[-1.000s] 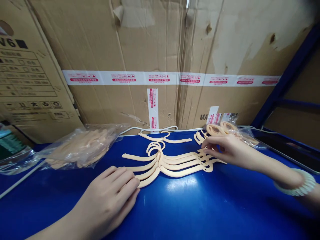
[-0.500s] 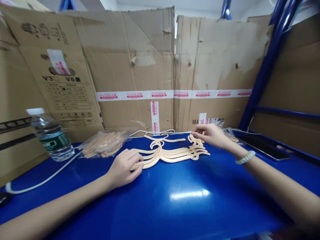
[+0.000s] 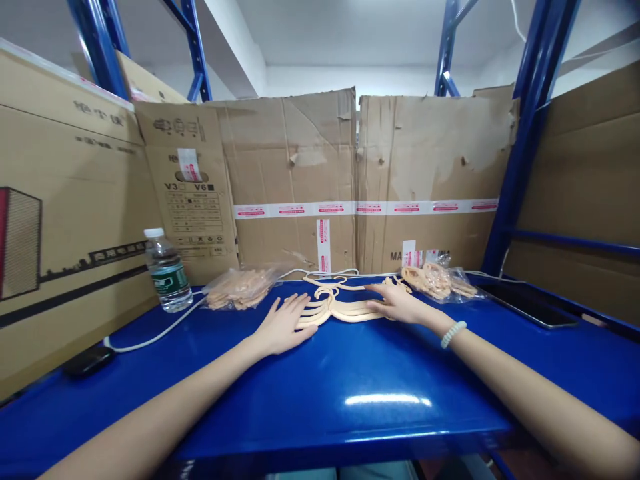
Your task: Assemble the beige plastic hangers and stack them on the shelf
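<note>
Several cream clothes hangers lie fanned together on the blue tabletop, their hooks bunched near the middle. My left hand rests flat over the left ends of these hangers, fingers spread. Across their right ends lies my right hand, with its fingers stretched out and apart, hiding those ends. A separate cream hanger lies just behind the fanned ones. Small cream pieces partly show behind my right hand; their shape is hard to make out.
A clear plastic bag of cream pieces lies at left, another bag at right. Also there are a water bottle, a dark phone-like slab, a black device and a white cable. Cardboard walls the back.
My right hand has come down and inward onto the hangers' right ends. My left hand has flattened and spread its fingers. The head view has tilted up, showing more ceiling.
</note>
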### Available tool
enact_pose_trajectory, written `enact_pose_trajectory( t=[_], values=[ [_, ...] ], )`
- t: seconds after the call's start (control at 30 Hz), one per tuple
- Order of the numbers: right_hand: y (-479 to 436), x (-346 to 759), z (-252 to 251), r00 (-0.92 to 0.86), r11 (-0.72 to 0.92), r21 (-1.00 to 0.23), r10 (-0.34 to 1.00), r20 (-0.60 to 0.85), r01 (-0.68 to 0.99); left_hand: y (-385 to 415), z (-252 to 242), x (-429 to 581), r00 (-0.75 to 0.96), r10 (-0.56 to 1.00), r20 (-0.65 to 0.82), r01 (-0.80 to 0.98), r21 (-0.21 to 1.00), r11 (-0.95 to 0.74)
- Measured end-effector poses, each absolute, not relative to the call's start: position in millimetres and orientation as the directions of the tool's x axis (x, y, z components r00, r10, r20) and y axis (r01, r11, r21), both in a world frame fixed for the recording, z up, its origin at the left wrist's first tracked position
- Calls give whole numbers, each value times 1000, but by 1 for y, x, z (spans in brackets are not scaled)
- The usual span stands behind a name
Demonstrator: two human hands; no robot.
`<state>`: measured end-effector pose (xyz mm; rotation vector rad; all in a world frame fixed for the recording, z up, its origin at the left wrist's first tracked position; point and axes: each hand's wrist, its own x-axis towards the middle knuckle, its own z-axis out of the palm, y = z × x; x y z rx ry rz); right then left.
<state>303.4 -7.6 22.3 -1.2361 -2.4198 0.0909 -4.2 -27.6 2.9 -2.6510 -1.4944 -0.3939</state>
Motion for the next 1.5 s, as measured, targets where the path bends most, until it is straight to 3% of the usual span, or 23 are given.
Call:
enact_pose_trajectory(
  t=[0.17, 0.5, 0.7, 0.9, 1.0, 1.13, 1.5],
  values=[
    [-5, 304, 13, -592, 632, -231, 775, 221, 740, -19, -1, -7, 523, 828, 203, 832, 89, -547],
    [-10, 300, 20, -620, 652, -156, 755, 212, 742, -16, -2, -8, 604, 758, 247, 768, 73, -636],
    [-7, 309, 24, -650, 686, -205, 728, 218, 699, -16, -1, -9, 613, 742, 272, 753, 80, -653],
    [4, 348, 42, -436, 559, -304, 812, 387, 772, -13, -3, -11, 620, 734, 276, 747, 78, -660],
    [8, 364, 49, -357, 473, -198, 829, 430, 859, -12, -4, -12, 616, 732, 291, 748, 74, -659],
    [11, 374, 48, -405, 456, -37, 822, 400, 889, -11, -5, -13, 598, 737, 315, 756, 84, -649],
    [30, 364, 22, -551, 559, 77, 767, 329, 825, -2, -9, -17, 512, 734, 446, 774, 131, -620]
  ],
)
